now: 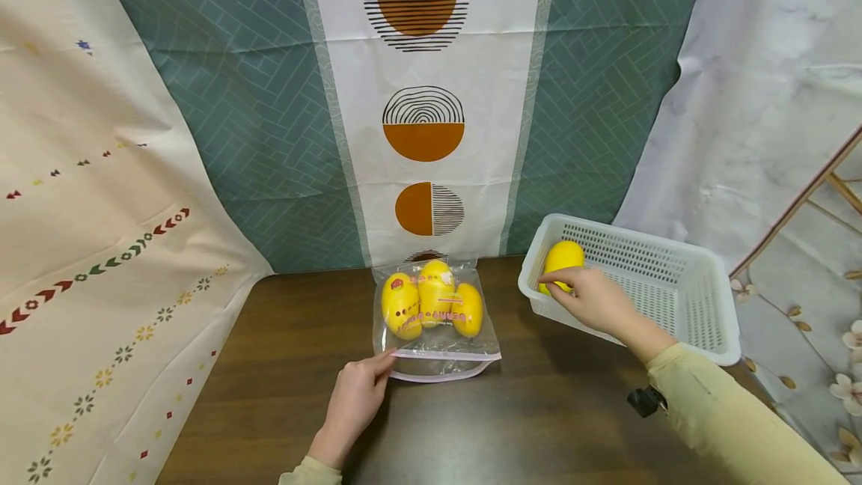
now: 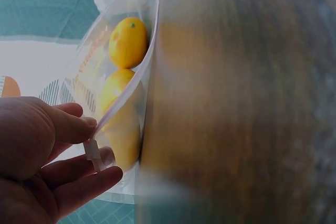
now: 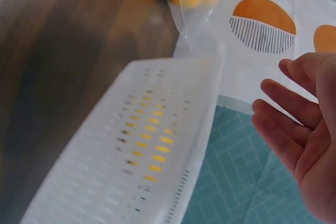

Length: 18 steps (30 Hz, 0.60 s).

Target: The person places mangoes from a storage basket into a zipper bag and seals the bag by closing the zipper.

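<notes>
A clear zip bag (image 1: pixel 438 346) with pink print lies on the table, its pink-edged mouth facing me and partly parted. Inside are three smooth yellow oval fruits (image 1: pixel 468 310). My left hand (image 1: pixel 359 388) pinches the left corner of the mouth between thumb and fingers; a small whitish tab (image 2: pixel 92 149) shows there in the left wrist view. Over the left end of a white plastic basket (image 1: pixel 723 320), my right hand (image 1: pixel 595 298) reaches toward yellow fruit (image 1: pixel 564 254). In the right wrist view its fingers (image 3: pixel 286 98) are spread and hold nothing, above the basket's rim.
The dark wooden table (image 1: pixel 283 335) ends at a patterned cloth backdrop (image 1: pixel 431 193). A cream cloth (image 1: pixel 135 245) hangs at the left, a marbled cloth (image 1: pixel 754 133) at the right. Slotted basket walls stand between the right hand and the table. A black device (image 1: pixel 646 400) is on the right wrist.
</notes>
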Each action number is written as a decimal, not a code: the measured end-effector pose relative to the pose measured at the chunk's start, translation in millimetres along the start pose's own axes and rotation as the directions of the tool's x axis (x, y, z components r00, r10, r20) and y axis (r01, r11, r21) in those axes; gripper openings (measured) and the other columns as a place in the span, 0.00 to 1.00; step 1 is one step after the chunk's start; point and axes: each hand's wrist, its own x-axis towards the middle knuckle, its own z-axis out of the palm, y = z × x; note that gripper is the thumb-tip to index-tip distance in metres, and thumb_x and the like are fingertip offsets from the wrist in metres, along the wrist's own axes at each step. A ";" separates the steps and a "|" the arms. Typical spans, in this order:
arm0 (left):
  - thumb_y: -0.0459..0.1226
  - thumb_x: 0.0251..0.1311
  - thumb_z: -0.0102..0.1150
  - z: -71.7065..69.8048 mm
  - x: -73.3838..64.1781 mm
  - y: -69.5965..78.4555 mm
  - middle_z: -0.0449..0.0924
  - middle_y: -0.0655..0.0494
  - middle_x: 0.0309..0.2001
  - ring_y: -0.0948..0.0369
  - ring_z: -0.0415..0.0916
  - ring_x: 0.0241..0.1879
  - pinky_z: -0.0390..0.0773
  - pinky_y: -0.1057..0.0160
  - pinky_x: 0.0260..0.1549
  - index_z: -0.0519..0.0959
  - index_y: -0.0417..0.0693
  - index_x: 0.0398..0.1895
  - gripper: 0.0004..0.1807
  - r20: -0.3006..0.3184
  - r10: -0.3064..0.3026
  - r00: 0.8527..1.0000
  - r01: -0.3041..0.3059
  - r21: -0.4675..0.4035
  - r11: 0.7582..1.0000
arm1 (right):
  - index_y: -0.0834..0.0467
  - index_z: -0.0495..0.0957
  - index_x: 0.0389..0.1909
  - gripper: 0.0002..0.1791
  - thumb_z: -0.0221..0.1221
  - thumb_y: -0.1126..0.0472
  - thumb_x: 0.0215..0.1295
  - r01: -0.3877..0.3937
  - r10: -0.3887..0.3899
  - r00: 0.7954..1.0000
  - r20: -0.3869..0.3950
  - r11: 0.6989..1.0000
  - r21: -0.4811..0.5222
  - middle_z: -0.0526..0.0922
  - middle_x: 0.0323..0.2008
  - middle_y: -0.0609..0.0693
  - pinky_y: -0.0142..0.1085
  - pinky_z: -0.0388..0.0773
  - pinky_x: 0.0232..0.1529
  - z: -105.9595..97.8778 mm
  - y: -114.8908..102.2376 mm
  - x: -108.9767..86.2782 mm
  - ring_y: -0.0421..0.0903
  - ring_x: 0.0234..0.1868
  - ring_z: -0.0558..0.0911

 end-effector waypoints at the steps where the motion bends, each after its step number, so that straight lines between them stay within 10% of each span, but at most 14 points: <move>1: 0.23 0.56 0.76 -0.1 -0.1 -0.1 0.91 0.50 0.50 0.51 0.91 0.47 0.89 0.50 0.44 0.92 0.40 0.48 0.16 0.001 -0.002 1.000 0.002 0.001 1.000 | 0.56 0.91 0.51 0.10 0.67 0.62 0.73 -0.003 0.003 1.000 0.007 1.000 -0.006 0.91 0.38 0.46 0.38 0.74 0.30 -2.4 0.8 2.2 0.40 0.25 0.73; 9: 0.23 0.55 0.77 -1.4 -0.5 0.5 0.92 0.51 0.49 0.51 0.91 0.46 0.89 0.50 0.43 0.92 0.40 0.47 0.16 -0.017 0.005 1.000 -0.005 -0.002 1.000 | 0.58 0.90 0.56 0.14 0.63 0.60 0.75 -0.069 0.075 0.994 0.082 0.995 -0.074 0.90 0.40 0.51 0.39 0.71 0.28 -17.7 17.7 17.2 0.43 0.21 0.70; 18: 0.23 0.56 0.77 -1.9 2.3 0.7 0.91 0.50 0.49 0.51 0.91 0.47 0.89 0.50 0.44 0.92 0.41 0.48 0.16 0.000 0.002 1.000 -0.002 0.007 1.000 | 0.59 0.87 0.60 0.17 0.62 0.58 0.77 -0.089 0.132 0.943 0.306 0.984 -0.151 0.88 0.56 0.59 0.58 0.84 0.54 -34.5 31.2 32.7 0.58 0.51 0.87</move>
